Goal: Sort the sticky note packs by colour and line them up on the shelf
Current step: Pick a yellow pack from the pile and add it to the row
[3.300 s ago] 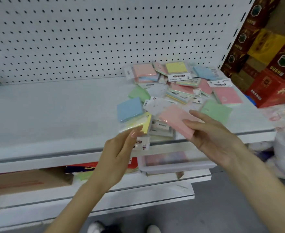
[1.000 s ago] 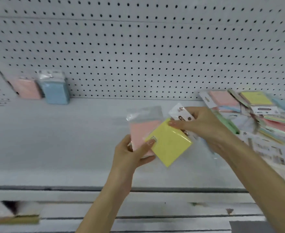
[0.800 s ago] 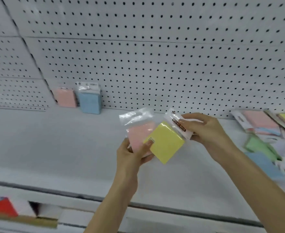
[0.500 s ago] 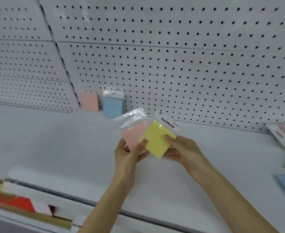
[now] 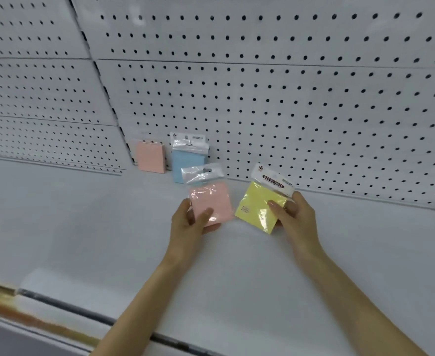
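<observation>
Packs now split apart: L hand [image 5: 188, 223] fingers [image 5: 207, 213] grip pink pack [image 5: 211, 200], R hand [image 5: 297, 214] yellow pack [image 5: 256, 204], each ready for its shelf [image 5: 83, 214] row.

Up the back stood the white pegboard [image 5: 288, 98], dark holes in rows across its panels, a slotted upright [image 5: 105, 91] splitting them, and a blurred orange-gold strip [image 5: 11, 307] sat low at the left.
</observation>
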`<action>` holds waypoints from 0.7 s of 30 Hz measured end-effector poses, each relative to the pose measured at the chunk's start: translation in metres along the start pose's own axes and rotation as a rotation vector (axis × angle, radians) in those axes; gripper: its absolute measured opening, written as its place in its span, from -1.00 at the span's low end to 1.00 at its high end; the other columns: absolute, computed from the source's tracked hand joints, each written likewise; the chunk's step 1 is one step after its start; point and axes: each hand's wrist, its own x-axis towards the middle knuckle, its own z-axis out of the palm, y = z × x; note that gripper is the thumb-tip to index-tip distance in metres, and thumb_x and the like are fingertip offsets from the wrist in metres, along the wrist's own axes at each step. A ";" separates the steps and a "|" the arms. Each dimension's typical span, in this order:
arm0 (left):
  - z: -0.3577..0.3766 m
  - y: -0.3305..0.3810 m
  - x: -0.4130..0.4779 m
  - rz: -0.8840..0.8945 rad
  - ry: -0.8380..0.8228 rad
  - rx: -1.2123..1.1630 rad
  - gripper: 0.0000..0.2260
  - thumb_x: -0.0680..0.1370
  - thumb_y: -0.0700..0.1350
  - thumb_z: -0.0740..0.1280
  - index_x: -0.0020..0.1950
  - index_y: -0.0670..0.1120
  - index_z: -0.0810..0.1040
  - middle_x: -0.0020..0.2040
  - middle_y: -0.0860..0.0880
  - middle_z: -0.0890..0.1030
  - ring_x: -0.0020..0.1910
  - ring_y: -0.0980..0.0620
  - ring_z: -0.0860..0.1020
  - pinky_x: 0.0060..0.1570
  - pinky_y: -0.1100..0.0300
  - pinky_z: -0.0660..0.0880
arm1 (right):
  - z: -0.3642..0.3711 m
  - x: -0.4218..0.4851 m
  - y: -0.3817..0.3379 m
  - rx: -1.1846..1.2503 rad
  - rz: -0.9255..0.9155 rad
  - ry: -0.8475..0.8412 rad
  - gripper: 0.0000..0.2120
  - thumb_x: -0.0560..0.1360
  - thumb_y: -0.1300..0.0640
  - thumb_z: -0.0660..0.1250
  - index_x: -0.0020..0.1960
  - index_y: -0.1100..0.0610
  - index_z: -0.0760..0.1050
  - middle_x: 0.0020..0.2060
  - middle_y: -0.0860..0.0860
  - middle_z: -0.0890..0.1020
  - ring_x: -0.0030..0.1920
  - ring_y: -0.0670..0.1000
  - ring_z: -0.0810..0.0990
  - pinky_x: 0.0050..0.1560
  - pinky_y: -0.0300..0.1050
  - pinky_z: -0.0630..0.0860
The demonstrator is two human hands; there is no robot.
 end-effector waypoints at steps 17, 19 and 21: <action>-0.041 0.006 0.049 0.007 0.063 -0.114 -0.81 0.64 -0.21 0.16 0.06 -0.09 0.57 -0.12 0.08 0.69 -0.08 0.05 0.64 -0.08 0.09 0.61 | 0.031 0.070 0.010 -0.238 -0.247 -0.046 -0.60 0.44 0.30 0.40 0.15 -0.05 0.41 -0.14 -0.05 0.60 -0.13 -0.10 0.57 -0.14 -0.26 0.43; -0.044 0.007 0.056 -0.003 0.078 -0.137 -0.81 0.64 -0.22 0.16 0.06 -0.10 0.57 -0.11 0.07 0.69 -0.09 0.05 0.64 -0.10 0.08 0.62 | 0.034 0.071 0.011 -0.261 -0.270 -0.033 -0.59 0.46 0.29 0.39 0.16 -0.10 0.39 -0.15 -0.12 0.57 -0.13 -0.14 0.54 -0.14 -0.26 0.42; -0.048 0.007 0.061 -0.006 0.087 -0.147 -0.81 0.64 -0.23 0.16 0.06 -0.10 0.57 -0.11 0.06 0.69 -0.09 0.04 0.64 -0.09 0.05 0.62 | 0.037 0.071 0.012 -0.285 -0.290 0.012 -0.60 0.46 0.25 0.39 0.18 -0.09 0.38 -0.15 -0.16 0.56 -0.15 -0.22 0.53 -0.15 -0.30 0.41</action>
